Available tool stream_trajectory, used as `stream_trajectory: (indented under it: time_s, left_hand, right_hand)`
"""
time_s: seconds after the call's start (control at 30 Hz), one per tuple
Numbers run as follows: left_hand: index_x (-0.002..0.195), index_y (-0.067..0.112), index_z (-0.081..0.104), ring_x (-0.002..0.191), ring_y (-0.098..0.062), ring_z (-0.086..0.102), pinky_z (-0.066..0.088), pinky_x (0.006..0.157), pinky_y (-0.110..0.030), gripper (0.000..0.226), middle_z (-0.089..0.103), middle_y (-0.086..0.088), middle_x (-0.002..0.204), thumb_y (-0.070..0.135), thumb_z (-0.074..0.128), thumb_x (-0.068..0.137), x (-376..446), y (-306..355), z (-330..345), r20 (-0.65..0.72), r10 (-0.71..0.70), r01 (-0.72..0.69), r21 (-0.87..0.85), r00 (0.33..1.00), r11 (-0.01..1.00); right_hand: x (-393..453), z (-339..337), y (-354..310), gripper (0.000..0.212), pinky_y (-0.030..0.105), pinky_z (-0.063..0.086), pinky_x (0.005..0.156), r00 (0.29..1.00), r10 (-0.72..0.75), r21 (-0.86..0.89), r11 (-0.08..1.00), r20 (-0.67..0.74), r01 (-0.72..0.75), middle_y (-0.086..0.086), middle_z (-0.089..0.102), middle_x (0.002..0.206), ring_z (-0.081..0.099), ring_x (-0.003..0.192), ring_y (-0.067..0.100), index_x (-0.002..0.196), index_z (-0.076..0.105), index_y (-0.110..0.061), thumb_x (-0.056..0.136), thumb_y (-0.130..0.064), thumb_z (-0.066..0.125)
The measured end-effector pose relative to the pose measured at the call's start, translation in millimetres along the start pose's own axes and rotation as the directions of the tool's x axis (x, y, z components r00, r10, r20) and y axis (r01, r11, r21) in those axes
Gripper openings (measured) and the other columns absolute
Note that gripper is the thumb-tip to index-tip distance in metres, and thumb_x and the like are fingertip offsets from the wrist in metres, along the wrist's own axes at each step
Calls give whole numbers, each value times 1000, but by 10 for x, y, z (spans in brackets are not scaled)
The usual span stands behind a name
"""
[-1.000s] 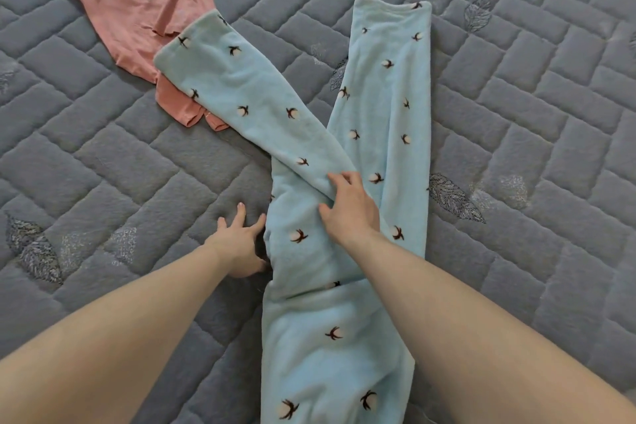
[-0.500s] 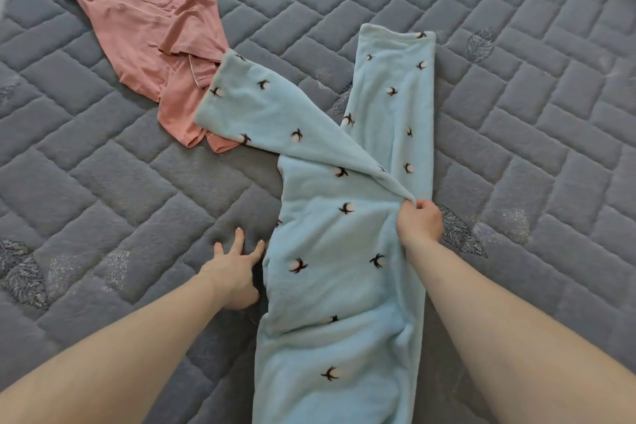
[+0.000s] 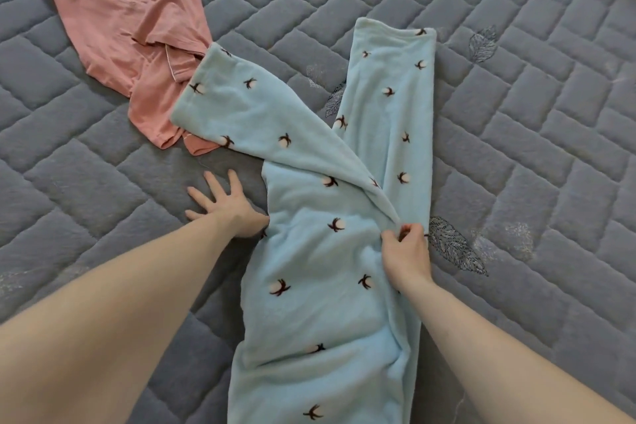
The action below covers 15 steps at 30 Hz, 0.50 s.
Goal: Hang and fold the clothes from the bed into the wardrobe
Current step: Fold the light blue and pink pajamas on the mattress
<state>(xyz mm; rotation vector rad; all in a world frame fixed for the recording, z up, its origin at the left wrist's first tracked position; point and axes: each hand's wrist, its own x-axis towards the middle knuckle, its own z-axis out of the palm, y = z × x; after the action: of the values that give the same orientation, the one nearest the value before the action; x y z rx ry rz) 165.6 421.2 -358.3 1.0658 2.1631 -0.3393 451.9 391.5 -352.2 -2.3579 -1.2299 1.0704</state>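
Light blue fleece trousers (image 3: 320,272) are laid out on the grey quilted bed (image 3: 537,155).

A fold of the trousers is pinched by the curled fingers (image 3: 407,229) of the right hand (image 3: 406,256); the left hand (image 3: 225,205) is spread flat, fingers wide, beside their left edge. One leg is draped across a pink shirt (image 3: 127,14).

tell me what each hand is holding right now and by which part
The right hand pinches the light blue trousers at the right edge, where the crossed-over leg folds. The left hand holds nothing; it rests flat on the bed cover beside the trousers' left edge.
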Motion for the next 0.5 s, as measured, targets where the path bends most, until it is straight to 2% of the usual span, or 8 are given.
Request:
stream_trajectory:
  time_s: [0.03,0.07,0.1,0.17,0.27,0.33,0.4,0.5]
  left_hand:
    - [159,35,-23,152,-49,-25,2,122,-69,124,-37,-8,165,67,68,82,30,31,73,-14,-19,19,2,1000,1000]
    - [159,37,-26,151,-48,-26,0,122,-69,124,-39,-7,164,64,68,82,79,54,131,-28,-36,36,-1,999,999]
    - [157,38,-28,151,-48,-27,-2,121,-69,125,-40,-6,163,62,68,81,137,57,153,-33,-51,51,-4,998,999]
    - [154,39,-33,150,-49,-28,-2,118,-72,130,-44,-5,161,61,70,78,268,42,127,-20,-73,73,-12,997,997]
    - [140,41,-51,146,-53,-34,-2,112,-80,150,-53,-4,153,61,76,62,443,18,37,47,-101,102,-8,994,995]
    - [110,42,-67,141,-56,-39,-3,110,-83,160,-61,-5,144,61,77,44,553,16,-2,93,-116,118,-19,989,993]
    - [88,42,-72,139,-57,-42,-2,110,-84,160,-69,-6,133,57,78,34,620,16,-17,111,-121,125,-31,986,992]
    - [86,40,-73,138,-57,-42,-3,109,-85,164,-80,-4,103,55,81,31,651,27,-15,161,-111,116,-23,981,993]
  right_hand:
    - [-36,-3,-56,36,38,40,93,984,-135,-13,991,-114,134,4,52,118,51,114,29,121,49,-14,90,-25,61]
    - [-40,5,-145,46,38,38,99,940,-275,-47,961,-202,271,4,50,124,47,118,26,128,49,-15,86,-24,64]
    - [-20,29,-270,53,37,36,102,887,-398,-82,917,-234,390,2,48,129,44,120,22,132,49,-17,83,-24,67]
    - [68,122,-574,58,33,33,103,815,-560,-126,828,-148,546,-4,48,133,41,124,18,136,50,-24,82,-28,69]
    - [213,371,-1006,57,36,35,108,755,-653,-252,721,67,646,-9,48,141,40,130,19,141,53,-31,85,-35,68]
    - [307,565,-1206,57,38,32,111,724,-668,-350,645,172,679,-10,45,145,38,134,20,142,53,-34,87,-37,68]
    - [389,736,-1340,53,39,30,110,715,-666,-417,600,212,683,-9,45,143,37,133,22,139,55,-37,89,-42,69]
    - [498,848,-1486,21,38,35,101,730,-667,-417,628,147,658,-10,58,126,45,121,23,115,68,-35,95,-41,64]
